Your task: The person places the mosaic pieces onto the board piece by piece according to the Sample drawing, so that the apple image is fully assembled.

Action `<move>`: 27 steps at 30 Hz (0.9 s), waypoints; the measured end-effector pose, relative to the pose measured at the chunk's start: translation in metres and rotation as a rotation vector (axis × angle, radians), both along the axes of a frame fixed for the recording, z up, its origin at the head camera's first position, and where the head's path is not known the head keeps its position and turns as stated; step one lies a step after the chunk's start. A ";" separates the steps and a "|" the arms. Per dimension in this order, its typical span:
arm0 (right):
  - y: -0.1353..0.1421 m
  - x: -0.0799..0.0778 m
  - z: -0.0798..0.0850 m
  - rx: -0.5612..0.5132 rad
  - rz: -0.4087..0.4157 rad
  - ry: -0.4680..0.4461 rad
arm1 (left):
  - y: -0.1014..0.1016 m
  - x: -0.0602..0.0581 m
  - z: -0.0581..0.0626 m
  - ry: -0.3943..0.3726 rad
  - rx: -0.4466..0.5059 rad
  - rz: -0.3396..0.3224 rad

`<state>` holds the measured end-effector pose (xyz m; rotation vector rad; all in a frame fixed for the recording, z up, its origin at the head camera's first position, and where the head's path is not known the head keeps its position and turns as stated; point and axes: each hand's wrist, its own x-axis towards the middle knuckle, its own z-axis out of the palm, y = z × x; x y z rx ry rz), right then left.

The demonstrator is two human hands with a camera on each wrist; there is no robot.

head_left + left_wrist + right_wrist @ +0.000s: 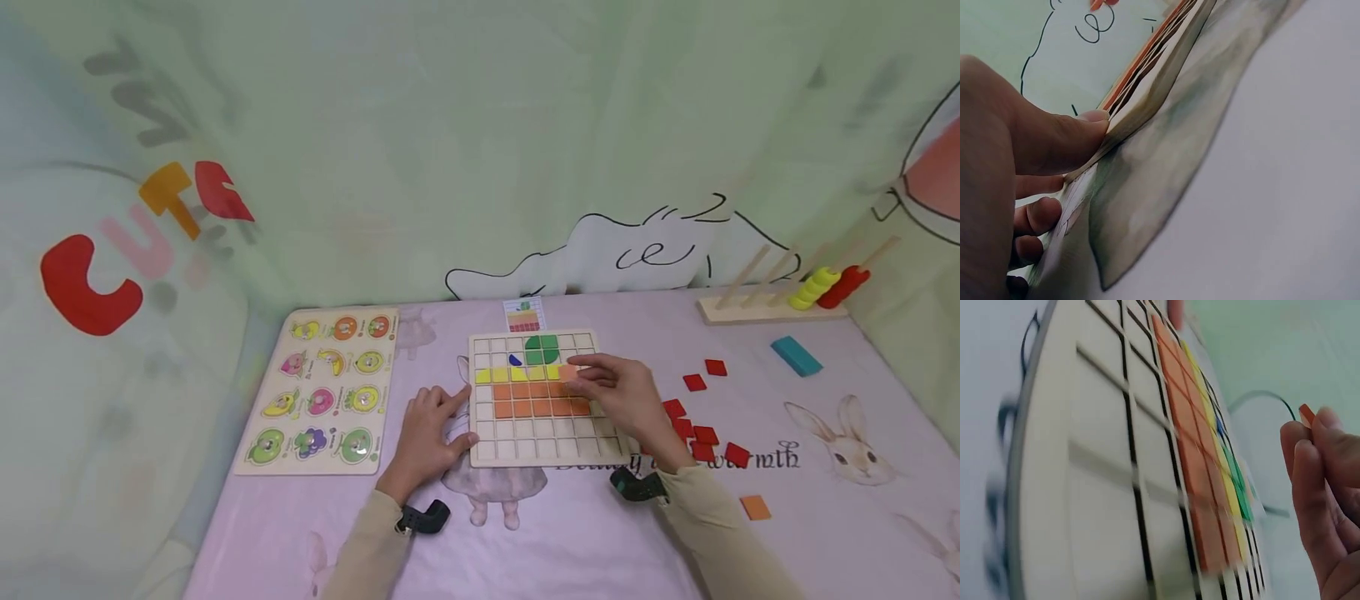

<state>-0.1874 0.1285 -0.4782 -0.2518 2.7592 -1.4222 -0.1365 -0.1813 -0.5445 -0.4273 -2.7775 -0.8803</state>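
In the head view, an orange tile [567, 373] is pinched between the thumb and fingers of the right hand [622, 393], at the right end of the yellow row [511, 375] on the grid board [517, 450]. It looks like thin painted wood, so probably light, stiff and hard to damage, though its smooth faces could slip; 2 opposite edges seem the best hold. The board, on the bench [570, 550], is likely rigid yet light enough to slide if nudged, so its rim is the place to steady it. The left hand [431, 429] touches the left rim with extended thumb and index finger, not curled round anything. The right hand hides some squares, and its wrist overlaps the red tiles [705, 435], leaving their count unsure. The picture card [525, 315] is too small to read in detail.

In the left wrist view, the thumb lies against the board's edge near a corner; the board appears almost edge-on, so its squares cannot be told apart.

In the right wrist view, the tile shows only as a sliver between the fingertips, clear of the board, whose near part is cut off by the frame.
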 end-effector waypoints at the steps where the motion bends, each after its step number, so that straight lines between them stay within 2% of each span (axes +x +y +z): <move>1: -0.011 -0.001 0.000 0.000 0.030 -0.004 | 0.000 0.000 0.000 -0.004 0.004 -0.003; 5: -0.046 -0.005 -0.005 0.023 0.145 0.023 | 0.001 0.000 0.001 -0.020 -0.002 -0.006; 11: -0.081 -0.009 -0.014 0.140 0.264 0.096 | 0.000 -0.001 0.000 -0.039 -0.030 0.000; 19: -0.105 -0.013 -0.015 0.292 0.290 0.074 | -0.001 -0.002 0.000 -0.024 -0.029 -0.001; 27: -0.111 -0.014 -0.018 0.276 0.261 0.071 | -0.001 -0.001 0.001 -0.024 -0.020 0.002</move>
